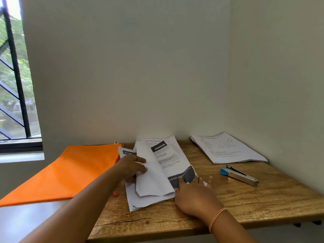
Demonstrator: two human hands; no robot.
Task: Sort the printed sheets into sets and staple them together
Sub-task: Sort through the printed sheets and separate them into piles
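Stack of white printed paper sheets (168,160) sits mid wooden bench (245,204). Left hand (131,166) grips its turned-back top leaves. Right hand (192,192) lies flat, fingers spread and blurred, on the stack's near right corner. Blue-and-silver metal stapler (239,174) lies to the right, untouched. Second white paper set (228,149) is far right.

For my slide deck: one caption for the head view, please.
Left hand holds a turned sheet of the paper pile, right hand presses on it; stapler beside on the table.
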